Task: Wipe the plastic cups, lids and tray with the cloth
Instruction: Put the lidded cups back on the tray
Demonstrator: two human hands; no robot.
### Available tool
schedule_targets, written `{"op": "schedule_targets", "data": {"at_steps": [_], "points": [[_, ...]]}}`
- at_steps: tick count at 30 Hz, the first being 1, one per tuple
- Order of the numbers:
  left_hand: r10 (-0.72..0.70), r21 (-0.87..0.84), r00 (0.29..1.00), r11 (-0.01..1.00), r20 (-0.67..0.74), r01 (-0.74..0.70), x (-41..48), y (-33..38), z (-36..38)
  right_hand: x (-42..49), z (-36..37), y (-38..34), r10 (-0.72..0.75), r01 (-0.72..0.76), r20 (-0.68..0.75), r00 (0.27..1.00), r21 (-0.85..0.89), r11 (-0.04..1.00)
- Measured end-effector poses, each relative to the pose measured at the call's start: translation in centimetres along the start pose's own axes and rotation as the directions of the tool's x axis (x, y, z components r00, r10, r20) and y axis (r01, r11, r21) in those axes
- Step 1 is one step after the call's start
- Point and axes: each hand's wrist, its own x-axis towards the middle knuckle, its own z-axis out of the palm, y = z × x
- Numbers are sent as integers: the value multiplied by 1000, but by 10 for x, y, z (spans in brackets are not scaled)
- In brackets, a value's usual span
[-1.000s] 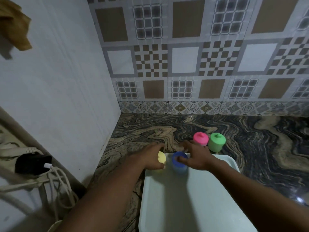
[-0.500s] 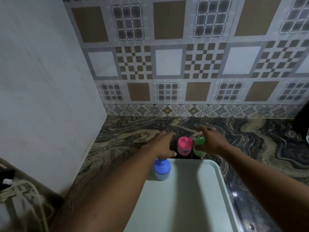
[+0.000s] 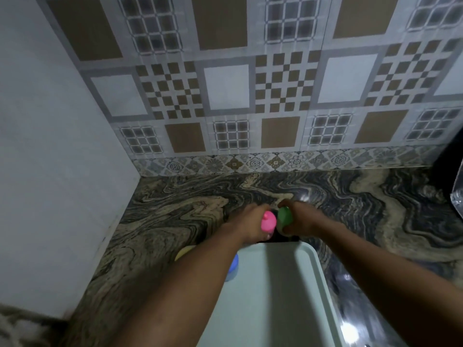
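My left hand (image 3: 246, 225) grips the pink cup (image 3: 343, 221) just beyond the far edge of the pale green tray (image 3: 308, 279). Beside it, my right hand (image 3: 302, 219) grips the green cup (image 3: 284, 217). Both cups carry lids and hang over the marbled counter behind the tray. The blue cup (image 3: 233, 267) stands on the tray's far left corner, mostly hidden by my left forearm. A sliver of the yellow cup (image 3: 184, 251) shows left of that forearm. No cloth is in view.
The marbled counter (image 3: 175, 211) runs back to a patterned tile wall (image 3: 250, 96), with a plain white wall (image 3: 50, 146) on the left. A dark object and a clear glass edge (image 3: 457, 196) sit at the far right.
Both hands left the yellow and blue cups on the tray, reached past its far edge, and closed on the pink and green cups. The camera view shifted left and closer.
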Motion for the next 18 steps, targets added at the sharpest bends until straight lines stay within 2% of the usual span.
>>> {"op": "schedule_targets", "data": {"at_steps": [6,9,11,15,18], "points": [[53,-30,999,998,-10,-53,-28,4,-19,-37,-5,-13,-11,10,-65,998,-14,1000],[85,7,995,996,41,-86,-45,9,-22,-57,1,-17,-21,20,-79,997,-13,1000],[96,52,991,994,89,-100,-57,13,-18,-69,10,-17,-9,8,-73,997,-13,1000],[88,216,991,970,101,-108,-72,15,-3,-84,32,-13,50,-51,-29,998,-27,998],[68,269,992,958,110,-96,-78,14,9,-86,47,-9,78,-78,-45,996,-9,997]]}}
